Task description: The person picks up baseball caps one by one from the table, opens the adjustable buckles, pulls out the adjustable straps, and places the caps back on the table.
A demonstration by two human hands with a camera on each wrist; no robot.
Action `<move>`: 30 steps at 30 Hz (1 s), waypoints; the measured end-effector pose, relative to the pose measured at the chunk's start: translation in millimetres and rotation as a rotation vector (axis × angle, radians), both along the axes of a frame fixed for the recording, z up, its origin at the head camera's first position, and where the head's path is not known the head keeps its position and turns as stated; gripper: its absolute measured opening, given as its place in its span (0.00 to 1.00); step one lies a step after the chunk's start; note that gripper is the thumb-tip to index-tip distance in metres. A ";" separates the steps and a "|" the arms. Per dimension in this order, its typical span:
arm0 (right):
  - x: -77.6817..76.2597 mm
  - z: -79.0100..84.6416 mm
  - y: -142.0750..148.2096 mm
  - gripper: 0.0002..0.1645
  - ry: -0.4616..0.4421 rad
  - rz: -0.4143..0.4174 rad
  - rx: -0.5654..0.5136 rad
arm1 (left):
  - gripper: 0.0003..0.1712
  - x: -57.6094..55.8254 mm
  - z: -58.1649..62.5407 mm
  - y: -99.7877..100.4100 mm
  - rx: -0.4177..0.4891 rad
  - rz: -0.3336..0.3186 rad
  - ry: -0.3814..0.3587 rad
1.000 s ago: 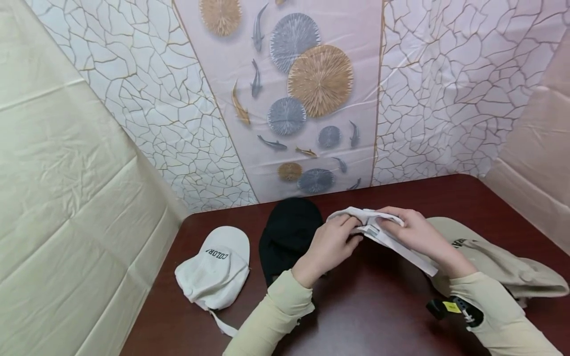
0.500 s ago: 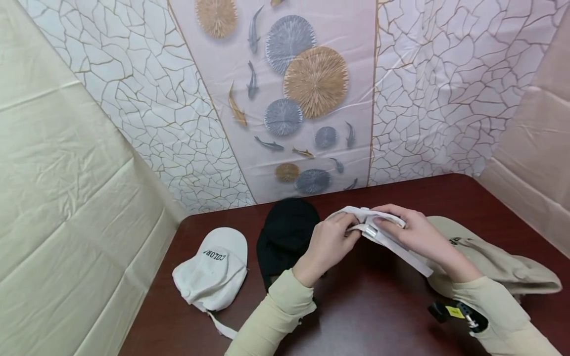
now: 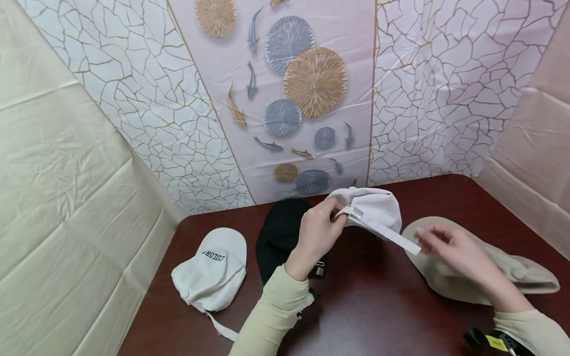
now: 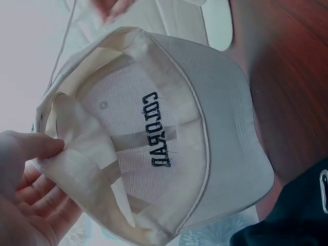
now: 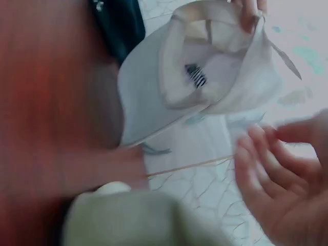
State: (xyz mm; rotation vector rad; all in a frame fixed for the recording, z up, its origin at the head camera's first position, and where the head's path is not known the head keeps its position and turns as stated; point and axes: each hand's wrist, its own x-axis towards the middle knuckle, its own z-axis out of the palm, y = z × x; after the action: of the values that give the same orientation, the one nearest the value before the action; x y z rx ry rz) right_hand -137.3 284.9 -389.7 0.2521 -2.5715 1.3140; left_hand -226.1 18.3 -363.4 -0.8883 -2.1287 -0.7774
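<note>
The held cap [image 3: 376, 207] was matt woven cloth, finely ribbed inside, and its lettering [image 4: 156, 130] looked like stitched thread. Its strap [image 3: 396, 239] was smooth, flat cloth, and the buckle [image 3: 357, 213] shone like metal. The white cap [image 3: 213, 277], beige cap [image 3: 445, 277] and black cap [image 3: 278, 237] were dull, soft cloth, the last bearing a bright metal clasp [image 3: 319, 268]. The table [image 3: 369, 306] had a smooth, glossy wood-look top. The side drape [image 3: 67, 173] and printed backdrop [image 3: 311, 99] were creased cloth with a faint sheen; the sleeves [image 3: 276, 299] seemed matt fabric, though blur hid their weave.
</note>
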 end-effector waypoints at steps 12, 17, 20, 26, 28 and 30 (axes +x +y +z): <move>-9.9 -25.5 -53.5 0.25 -0.168 0.532 -0.577 | 0.06 3.7 -4.2 -4.2 0.021 -0.007 -0.034; -24.2 -31.0 -75.8 0.24 -0.143 0.602 -0.966 | 0.05 5.2 -11.7 -4.2 0.008 -0.025 -0.030; -33.2 -36.3 -87.0 0.20 -0.168 0.574 -1.235 | 0.03 5.7 -14.5 -2.2 -0.005 -0.030 -0.022; -49.4 -32.9 -104.4 0.15 -0.202 0.503 -1.672 | 0.03 4.5 -14.4 -0.3 -0.001 -0.030 -0.005; -52.2 -27.9 -107.8 0.14 -0.187 0.495 -1.727 | 0.04 3.4 -13.1 -0.6 -0.003 -0.026 0.002; -54.0 -22.7 -109.7 0.14 -0.165 0.510 -1.753 | 0.05 2.1 -11.5 -1.3 -0.015 -0.021 0.008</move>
State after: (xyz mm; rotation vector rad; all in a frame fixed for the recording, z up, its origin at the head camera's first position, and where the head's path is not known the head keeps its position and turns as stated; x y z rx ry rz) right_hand -191.3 175.2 -412.4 0.3921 -0.5873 3.1080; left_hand -223.9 17.0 -374.8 -0.9221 -2.1238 -0.7681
